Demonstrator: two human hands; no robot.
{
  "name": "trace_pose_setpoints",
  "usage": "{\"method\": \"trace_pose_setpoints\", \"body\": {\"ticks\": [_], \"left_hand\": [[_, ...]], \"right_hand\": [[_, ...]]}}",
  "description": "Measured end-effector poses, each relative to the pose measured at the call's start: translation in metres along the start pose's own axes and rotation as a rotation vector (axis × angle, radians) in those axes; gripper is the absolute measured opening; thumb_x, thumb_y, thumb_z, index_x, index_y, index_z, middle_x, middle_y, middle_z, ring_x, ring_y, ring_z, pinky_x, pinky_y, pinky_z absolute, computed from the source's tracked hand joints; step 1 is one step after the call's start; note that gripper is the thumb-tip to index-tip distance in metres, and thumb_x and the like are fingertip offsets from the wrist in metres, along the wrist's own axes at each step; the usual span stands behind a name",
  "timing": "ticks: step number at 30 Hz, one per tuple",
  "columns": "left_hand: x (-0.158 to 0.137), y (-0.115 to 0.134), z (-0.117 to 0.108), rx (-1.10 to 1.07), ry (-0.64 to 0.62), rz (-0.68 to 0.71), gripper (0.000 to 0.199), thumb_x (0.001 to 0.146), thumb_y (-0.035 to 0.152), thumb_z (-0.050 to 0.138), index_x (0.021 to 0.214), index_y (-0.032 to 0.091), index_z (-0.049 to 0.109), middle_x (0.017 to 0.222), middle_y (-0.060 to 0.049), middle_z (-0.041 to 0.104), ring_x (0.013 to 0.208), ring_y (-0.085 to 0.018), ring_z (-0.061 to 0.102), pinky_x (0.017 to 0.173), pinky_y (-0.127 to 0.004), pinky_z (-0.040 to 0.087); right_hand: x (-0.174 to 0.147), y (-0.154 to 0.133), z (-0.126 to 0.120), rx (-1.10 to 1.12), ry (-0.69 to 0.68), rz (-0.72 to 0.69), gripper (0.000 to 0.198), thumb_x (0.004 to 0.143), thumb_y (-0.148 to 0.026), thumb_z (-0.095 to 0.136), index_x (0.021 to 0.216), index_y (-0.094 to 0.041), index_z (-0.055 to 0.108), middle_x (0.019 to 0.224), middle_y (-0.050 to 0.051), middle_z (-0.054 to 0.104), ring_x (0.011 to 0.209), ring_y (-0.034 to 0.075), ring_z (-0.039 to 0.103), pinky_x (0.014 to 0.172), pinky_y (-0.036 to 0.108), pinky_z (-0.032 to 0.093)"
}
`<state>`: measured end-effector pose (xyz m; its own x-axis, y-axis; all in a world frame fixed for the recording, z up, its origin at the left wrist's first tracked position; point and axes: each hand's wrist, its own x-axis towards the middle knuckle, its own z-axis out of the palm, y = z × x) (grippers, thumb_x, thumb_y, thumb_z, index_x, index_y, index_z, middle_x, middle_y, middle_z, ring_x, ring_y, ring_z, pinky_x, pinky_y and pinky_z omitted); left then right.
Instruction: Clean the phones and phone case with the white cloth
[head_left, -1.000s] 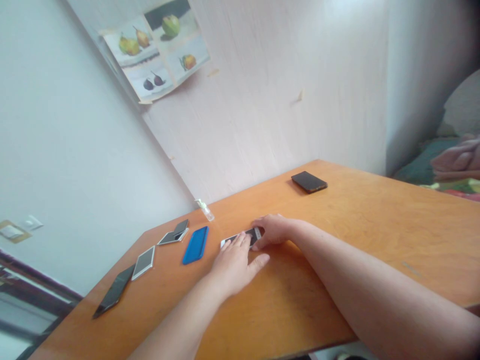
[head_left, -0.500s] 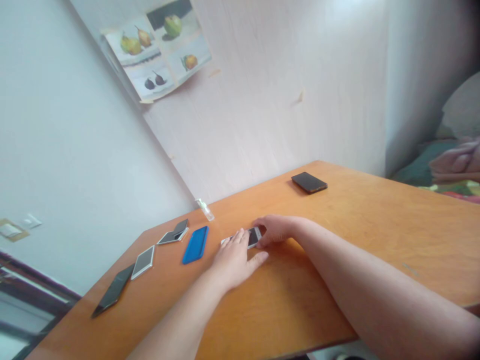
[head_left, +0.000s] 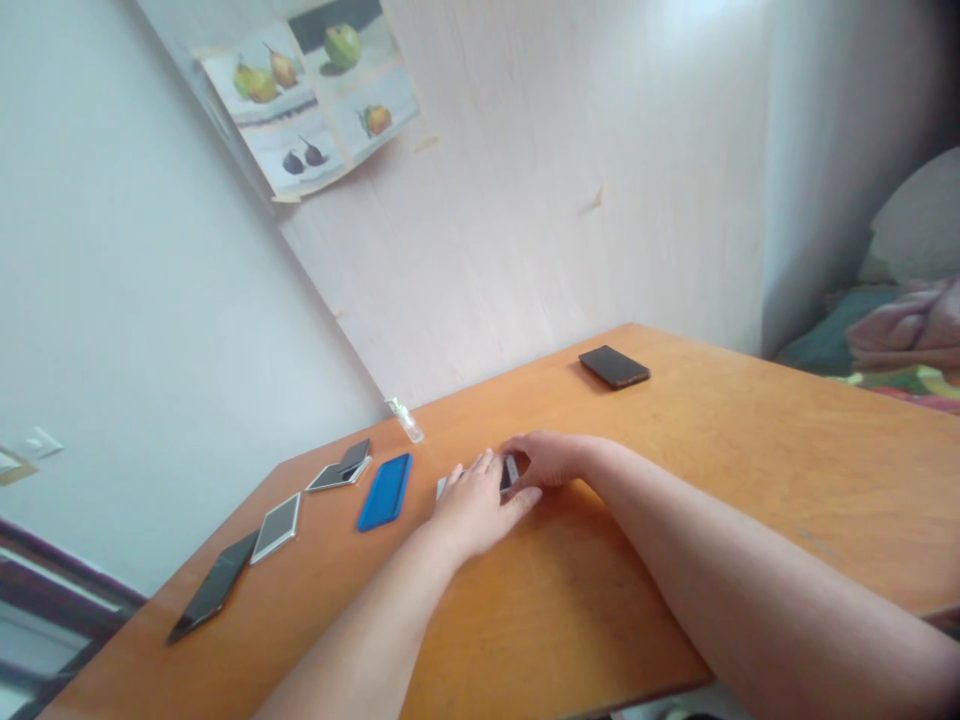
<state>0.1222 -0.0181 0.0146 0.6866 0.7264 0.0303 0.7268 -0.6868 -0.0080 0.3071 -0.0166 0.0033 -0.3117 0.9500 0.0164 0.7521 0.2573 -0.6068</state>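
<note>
A white-framed smartphone (head_left: 511, 470) lies on the wooden table, mostly covered by my hands. My left hand (head_left: 476, 507) rests flat across its screen, with fingers stretched out and the thumb spread to the right. At the phone's right end, my right hand (head_left: 549, 459) has its thumb and fingers curled around the edges. Left of my left hand is a blue phone case (head_left: 385, 492), its hollow side up.
Along the left of the table (head_left: 600, 600) lie a black phone (head_left: 216, 587), a white-framed phone (head_left: 277, 527) and another white phone (head_left: 330, 476) with a dark piece on it. A clear pump bottle (head_left: 407, 421) stands by the wall. A black tablet-like device (head_left: 614, 367) lies at the back.
My left hand has slid slightly to the right over the phone, covering more of its screen. My right hand keeps its grip on the end. The whole view has shifted a little.
</note>
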Motion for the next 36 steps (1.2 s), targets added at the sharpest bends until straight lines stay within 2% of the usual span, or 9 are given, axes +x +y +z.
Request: {"method": "trace_pose_setpoints", "body": {"ticks": [7,12,16,23,32,36], "left_hand": [[-0.028,0.006,-0.009,0.000,-0.008,0.125,0.078,0.088,0.072,0.025,0.147,0.022,0.033,0.154,-0.010,0.035,0.143,-0.029,0.029,0.116,-0.049,0.021],[-0.001,0.009,-0.006,-0.019,0.013,0.052,0.079,0.087,0.074,0.025,0.146,0.022,0.034,0.150,-0.011,0.041,0.139,-0.032,0.035,0.111,-0.053,0.028],[0.009,0.010,-0.001,-0.035,0.024,0.038,0.081,0.085,0.075,0.029,0.147,0.022,0.032,0.151,-0.011,0.040,0.140,-0.031,0.034,0.112,-0.052,0.026],[-0.035,0.009,-0.006,-0.038,0.006,0.158,0.086,0.085,0.075,0.031,0.151,0.021,0.024,0.157,-0.009,0.026,0.145,-0.028,0.023,0.118,-0.049,0.016],[-0.064,-0.029,-0.006,0.006,-0.031,0.059,0.081,0.087,0.073,0.030,0.150,0.022,0.029,0.158,-0.008,0.024,0.147,-0.027,0.018,0.119,-0.049,0.015],[-0.061,-0.022,-0.002,0.005,-0.026,0.013,0.090,0.085,0.076,0.030,0.150,0.015,0.028,0.158,-0.013,0.021,0.147,-0.029,0.017,0.120,-0.050,0.014]], "right_hand": [[0.005,0.004,0.002,-0.034,0.020,0.047,0.053,0.056,-0.051,0.078,0.102,-0.026,0.070,0.096,0.001,0.073,0.085,0.021,0.066,0.065,0.024,0.045],[0.004,0.003,0.001,-0.060,0.014,-0.026,0.049,0.062,-0.049,0.074,0.104,-0.024,0.070,0.094,0.002,0.074,0.082,0.021,0.066,0.065,0.025,0.045],[0.004,0.002,-0.001,-0.073,0.020,-0.037,0.051,0.061,-0.047,0.075,0.107,-0.024,0.070,0.097,0.003,0.073,0.088,0.023,0.065,0.070,0.026,0.045],[0.003,0.002,0.000,-0.078,0.014,0.045,0.049,0.056,-0.050,0.078,0.099,-0.025,0.070,0.095,0.001,0.073,0.084,0.021,0.065,0.069,0.025,0.045],[0.000,0.001,-0.003,-0.010,0.008,0.059,0.055,0.055,-0.054,0.080,0.101,-0.026,0.068,0.097,0.000,0.072,0.083,0.020,0.065,0.069,0.025,0.046],[0.000,0.000,-0.003,-0.023,0.008,0.070,0.057,0.055,-0.055,0.079,0.103,-0.026,0.068,0.099,0.001,0.072,0.085,0.021,0.065,0.071,0.026,0.046]]}}
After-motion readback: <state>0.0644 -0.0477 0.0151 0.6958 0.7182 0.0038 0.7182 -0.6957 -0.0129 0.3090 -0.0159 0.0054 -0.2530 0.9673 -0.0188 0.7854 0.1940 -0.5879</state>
